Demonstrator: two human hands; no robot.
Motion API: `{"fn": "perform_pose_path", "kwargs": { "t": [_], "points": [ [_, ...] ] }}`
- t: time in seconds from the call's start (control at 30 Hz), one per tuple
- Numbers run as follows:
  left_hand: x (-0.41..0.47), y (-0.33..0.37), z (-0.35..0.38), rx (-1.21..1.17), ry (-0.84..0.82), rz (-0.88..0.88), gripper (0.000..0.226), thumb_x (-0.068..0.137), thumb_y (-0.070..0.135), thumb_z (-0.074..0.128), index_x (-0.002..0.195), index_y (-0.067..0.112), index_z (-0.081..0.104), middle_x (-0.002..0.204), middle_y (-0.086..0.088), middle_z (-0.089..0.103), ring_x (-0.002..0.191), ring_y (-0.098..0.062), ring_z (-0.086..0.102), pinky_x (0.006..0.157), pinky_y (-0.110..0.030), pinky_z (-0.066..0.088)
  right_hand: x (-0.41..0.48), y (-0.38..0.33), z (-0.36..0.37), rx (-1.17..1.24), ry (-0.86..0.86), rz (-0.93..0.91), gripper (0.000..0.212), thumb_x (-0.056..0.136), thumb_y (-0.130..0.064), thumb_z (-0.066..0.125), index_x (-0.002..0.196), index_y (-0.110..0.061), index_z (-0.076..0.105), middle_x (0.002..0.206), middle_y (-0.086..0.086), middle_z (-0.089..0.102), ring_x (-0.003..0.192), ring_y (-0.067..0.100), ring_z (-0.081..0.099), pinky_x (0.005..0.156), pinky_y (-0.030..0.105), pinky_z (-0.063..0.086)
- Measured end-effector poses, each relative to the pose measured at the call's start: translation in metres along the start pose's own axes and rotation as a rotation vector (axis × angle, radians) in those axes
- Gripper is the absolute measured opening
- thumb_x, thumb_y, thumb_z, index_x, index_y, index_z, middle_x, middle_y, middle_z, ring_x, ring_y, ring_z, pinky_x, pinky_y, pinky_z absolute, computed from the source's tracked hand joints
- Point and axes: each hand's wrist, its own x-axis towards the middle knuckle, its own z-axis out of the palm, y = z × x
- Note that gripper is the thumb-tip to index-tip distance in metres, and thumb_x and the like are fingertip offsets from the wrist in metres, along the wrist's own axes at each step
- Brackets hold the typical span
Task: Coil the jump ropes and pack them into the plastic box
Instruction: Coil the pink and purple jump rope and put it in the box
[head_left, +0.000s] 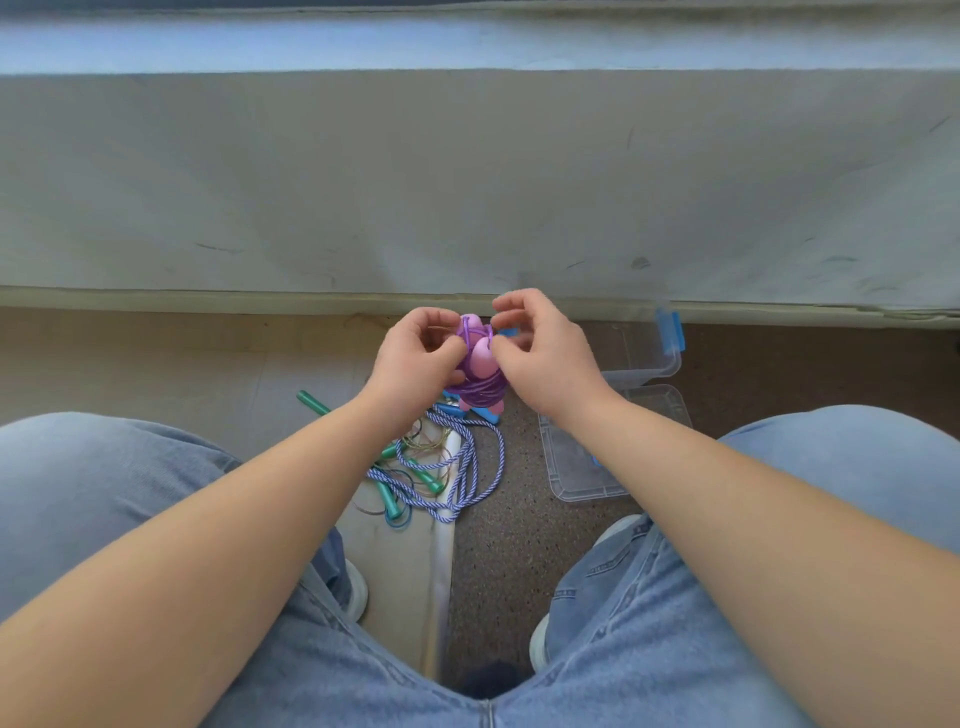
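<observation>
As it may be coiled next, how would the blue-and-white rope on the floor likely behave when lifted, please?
The blue-and-white rope will probably be floppy, as it lies in loose loops. It may drag the green-handled ropes along, since their strands overlap. Its twisted weave looks grippy rather than slippery.

Coiled purple rope on pink handles, gripped by left hand and right hand. On floor: blue-white rope, green-handled rope tangled; clear plastic box open alongside.

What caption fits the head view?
Left hand and right hand grip the coiled purple jump rope; open plastic box nearby.
</observation>
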Motion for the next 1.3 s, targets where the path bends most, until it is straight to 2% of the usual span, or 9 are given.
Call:
{"fn": "perform_pose_path", "kwargs": {
  "t": [0.07, 0.17, 0.33, 0.53, 0.7, 0.87, 1.0, 1.17, 1.3],
  "points": [
    [-0.003, 0.002, 0.006, 0.0, -0.05, 0.015, 0.02, 0.089, -0.002, 0.051, 0.095, 0.017, 0.056, 0.084, -0.004, 0.065, 0.071, -0.014, 0.064, 0.064, -0.031, 0.058, -0.002, -0.001, 0.002, -0.05, -0.12, -0.08, 0.056, 0.077, -0.017, 0.067, 0.132, -0.024, 0.055, 0.123, 0.0, 0.054, 0.095, 0.006, 0.055, 0.087, 0.019, 0.042],
    [-0.005, 0.004, 0.01, 0.006, -0.076, 0.034, 0.023, 0.089, -0.002, 0.042, 0.09, 0.02, 0.05, 0.083, -0.002, 0.062, 0.073, -0.014, 0.063, 0.063, -0.03, 0.054, -0.001, 0.002, 0.001, -0.233, -0.257, -0.12, 0.075, 0.069, -0.031, 0.073, 0.138, -0.041, 0.047, 0.132, -0.01, 0.053, 0.122, 0.018, 0.046, 0.1, 0.039, 0.04],
    [-0.003, 0.003, 0.006, -0.005, -0.09, 0.005, 0.022, 0.089, 0.001, 0.036, 0.089, 0.022, 0.043, 0.077, -0.003, 0.049, 0.069, -0.018, 0.049, 0.066, -0.033, 0.046, 0.003, 0.008, -0.002, -0.195, -0.336, -0.143, 0.07, 0.071, -0.029, 0.082, 0.132, -0.036, 0.047, 0.119, -0.001, 0.056, 0.102, 0.015, 0.058, 0.089, 0.026, 0.047],
    [-0.006, 0.004, 0.005, 0.036, -0.159, -0.009, 0.017, 0.076, 0.01, 0.036, 0.088, 0.021, 0.04, 0.07, 0.0, 0.041, 0.057, -0.013, 0.037, 0.055, -0.028, 0.034, 0.004, 0.019, -0.002, -0.452, -0.318, -0.149, 0.06, 0.07, -0.036, 0.075, 0.121, -0.034, 0.041, 0.105, -0.003, 0.046, 0.099, 0.025, 0.053, 0.087, 0.042, 0.049],
    [-0.006, 0.006, 0.003, 0.107, -0.192, -0.051, 0.029, 0.089, -0.003, 0.041, 0.092, 0.02, 0.058, 0.074, 0.002, 0.059, 0.054, -0.007, 0.053, 0.054, -0.023, 0.043, -0.004, 0.02, 0.001, -0.464, -0.336, -0.221, 0.056, 0.069, -0.035, 0.067, 0.119, -0.027, 0.042, 0.104, -0.003, 0.05, 0.097, 0.026, 0.049, 0.084, 0.045, 0.049],
    [-0.001, 0.02, -0.005, -0.097, -0.38, -0.283, 0.032, 0.083, -0.002, 0.035, 0.096, 0.018, 0.056, 0.067, 0.003, 0.05, 0.044, -0.008, 0.024, 0.042, -0.018, 0.016, -0.003, 0.018, 0.001, -0.58, -0.248, -0.195, 0.046, 0.074, -0.036, 0.063, 0.112, -0.032, 0.038, 0.104, -0.004, 0.051, 0.095, 0.026, 0.05, 0.081, 0.048, 0.051],
    [-0.004, 0.021, -0.009, 0.227, -0.525, -0.081, 0.023, 0.082, 0.005, 0.064, 0.088, 0.019, 0.046, 0.064, 0.008, 0.04, 0.049, -0.008, 0.03, 0.043, -0.018, 0.029, -0.002, 0.016, 0.001, -0.609, -0.27, -0.152, 0.037, 0.075, -0.041, 0.059, 0.105, -0.034, 0.039, 0.102, -0.005, 0.053, 0.096, 0.028, 0.053, 0.078, 0.045, 0.053],
    [-0.006, 0.009, -0.001, 0.467, -0.384, 0.134, 0.048, 0.076, 0.011, 0.077, 0.068, 0.022, 0.032, 0.055, 0.014, 0.034, 0.054, -0.011, 0.027, 0.053, -0.026, 0.028, 0.0, 0.022, -0.002, -0.743, -0.303, -0.111, 0.037, 0.078, -0.046, 0.061, 0.103, -0.03, 0.038, 0.095, -0.001, 0.05, 0.092, 0.03, 0.052, 0.074, 0.041, 0.051],
    [-0.007, 0.012, 0.004, 0.659, -0.308, 0.205, 0.055, 0.073, 0.023, 0.082, 0.059, 0.021, 0.029, 0.047, 0.011, 0.032, 0.05, -0.011, 0.025, 0.047, -0.022, 0.024, -0.002, 0.021, 0.0, -0.813, -0.335, -0.043, 0.031, 0.083, -0.043, 0.055, 0.102, -0.028, 0.036, 0.096, 0.002, 0.049, 0.091, 0.031, 0.048, 0.075, 0.043, 0.05]
  ]
}}
